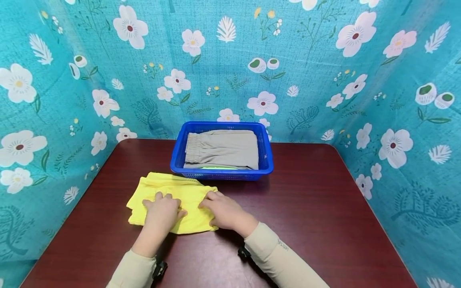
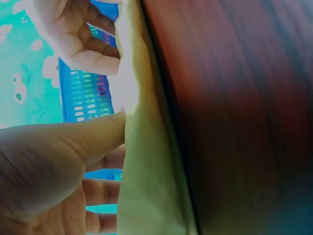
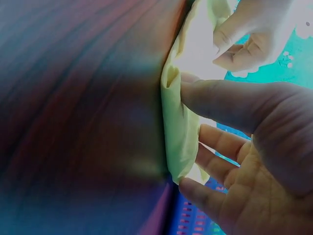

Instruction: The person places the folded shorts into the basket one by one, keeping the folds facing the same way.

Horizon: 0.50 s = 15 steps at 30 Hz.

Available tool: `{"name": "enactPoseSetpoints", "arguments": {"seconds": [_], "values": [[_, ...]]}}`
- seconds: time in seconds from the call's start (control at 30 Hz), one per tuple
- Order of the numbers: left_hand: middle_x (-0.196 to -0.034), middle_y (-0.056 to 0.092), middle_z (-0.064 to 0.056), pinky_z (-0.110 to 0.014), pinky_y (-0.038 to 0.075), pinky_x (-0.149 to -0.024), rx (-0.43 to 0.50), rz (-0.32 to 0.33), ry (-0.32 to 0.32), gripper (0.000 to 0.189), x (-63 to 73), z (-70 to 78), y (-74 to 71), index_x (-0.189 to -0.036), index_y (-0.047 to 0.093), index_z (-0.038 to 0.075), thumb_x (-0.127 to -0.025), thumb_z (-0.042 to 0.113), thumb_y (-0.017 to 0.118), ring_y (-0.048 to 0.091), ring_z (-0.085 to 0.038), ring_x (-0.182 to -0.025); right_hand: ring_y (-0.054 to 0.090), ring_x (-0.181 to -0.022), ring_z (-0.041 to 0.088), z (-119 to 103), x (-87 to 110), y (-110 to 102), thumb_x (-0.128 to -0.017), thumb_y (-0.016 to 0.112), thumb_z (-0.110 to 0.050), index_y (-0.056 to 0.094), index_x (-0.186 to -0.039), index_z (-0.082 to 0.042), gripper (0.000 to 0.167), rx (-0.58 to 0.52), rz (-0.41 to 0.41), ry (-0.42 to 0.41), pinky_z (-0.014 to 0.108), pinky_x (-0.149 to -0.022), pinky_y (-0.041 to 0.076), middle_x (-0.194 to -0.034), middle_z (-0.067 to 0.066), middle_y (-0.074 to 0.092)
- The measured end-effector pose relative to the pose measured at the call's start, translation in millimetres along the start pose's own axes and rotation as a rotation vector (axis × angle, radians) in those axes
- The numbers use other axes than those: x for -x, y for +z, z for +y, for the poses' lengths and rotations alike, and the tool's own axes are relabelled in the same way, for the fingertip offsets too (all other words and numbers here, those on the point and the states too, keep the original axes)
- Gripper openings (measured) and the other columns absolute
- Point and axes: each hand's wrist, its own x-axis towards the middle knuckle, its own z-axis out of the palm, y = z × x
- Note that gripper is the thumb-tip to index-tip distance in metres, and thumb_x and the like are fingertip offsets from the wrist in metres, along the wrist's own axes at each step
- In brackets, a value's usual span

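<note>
A folded yellow garment [image 1: 192, 204] lies on the dark red table, its layers uneven at the left end. My left hand [image 1: 162, 212] rests on top of it, with fingertips and thumb touching the cloth. At the garment's right end is my right hand [image 1: 227, 212]; its fingers are spread and slightly bent, with the tips on the cloth along that edge. The right wrist view shows the thumb on the near side of the yellow fabric [image 3: 181, 127] and the other fingertips farther along its end. Nothing is gathered up in either hand.
A blue plastic basket [image 1: 175, 160] stands just behind the garment. Inside it lie folded grey pants [image 1: 227, 148] with an elastic waistband, above a bright green item [image 1: 219, 168]. Blue floral cloth [image 1: 230, 80] hangs behind and at both sides of the table [image 1: 306, 200].
</note>
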Motion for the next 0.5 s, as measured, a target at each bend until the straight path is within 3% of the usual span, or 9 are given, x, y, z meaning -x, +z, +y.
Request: {"name": "enactPoseSetpoints", "arguments": {"seconds": [0.13, 0.3, 0.5], "values": [[-0.095, 0.066, -0.014, -0.074, 0.041, -0.076, -0.012, -0.047, 0.029, 0.022, 1.4, 5.4, -3.2, -0.096, 0.075, 0.014, -0.09, 0.035, 0.073, 0.054, -0.039, -0.098, 0.057, -0.119, 0.017, 7, 5.6, -1, -0.076, 0.088, -0.016, 0.069, -0.128, -0.022, 0.056, -0.014, 0.004, -0.005, 0.029, -0.1, 0.049, -0.124, -0.005, 0.058], [-0.1, 0.064, -0.011, -0.073, 0.04, -0.08, -0.034, -0.139, 0.068, 0.021, 2.6, 9.2, -5.4, -0.105, 0.073, 0.016, -0.085, 0.023, 0.069, 0.052, -0.037, -0.104, 0.056, -0.122, 0.017, 16, 12.0, -2, -0.077, 0.088, -0.014, 0.068, -0.129, -0.022, 0.057, -0.035, -0.011, 0.005, 0.029, -0.102, 0.048, -0.126, -0.005, 0.058], [-0.1, 0.064, -0.007, -0.068, 0.04, -0.08, -0.035, -0.145, 0.113, 0.022, 3.2, 12.1, -6.7, -0.106, 0.073, 0.019, -0.085, 0.016, 0.068, 0.051, -0.032, -0.102, 0.054, -0.124, 0.016, 25, 18.2, -3, -0.079, 0.087, -0.013, 0.067, -0.13, -0.023, 0.056, -0.053, -0.028, 0.013, 0.03, -0.102, 0.048, -0.128, -0.005, 0.057]]}}
